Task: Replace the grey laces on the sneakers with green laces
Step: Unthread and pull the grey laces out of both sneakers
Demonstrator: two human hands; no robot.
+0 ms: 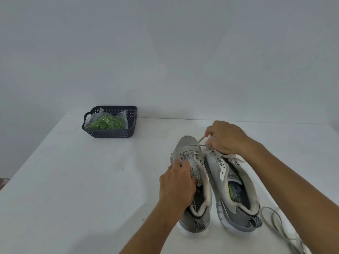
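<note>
Two grey sneakers stand side by side on the white table, toes pointing away. My left hand [177, 182] grips the left sneaker [192, 173] at its tongue and eyelet edge. My right hand [224, 137] pinches a grey lace [199, 142] that still runs through the lowest eyelets of the left sneaker, above the toe. The right sneaker [236, 189] has no lace in the eyelets that show. A loose grey lace [275, 222] trails on the table to its right. Green laces [108, 122] in clear plastic lie in a dark basket [110, 133] at the far left.
The white table [82, 180] ends at a grey wall behind the basket and sneakers. Its left edge slants down toward the near left corner, where a bit of floor shows. Bare tabletop lies between the basket and the sneakers.
</note>
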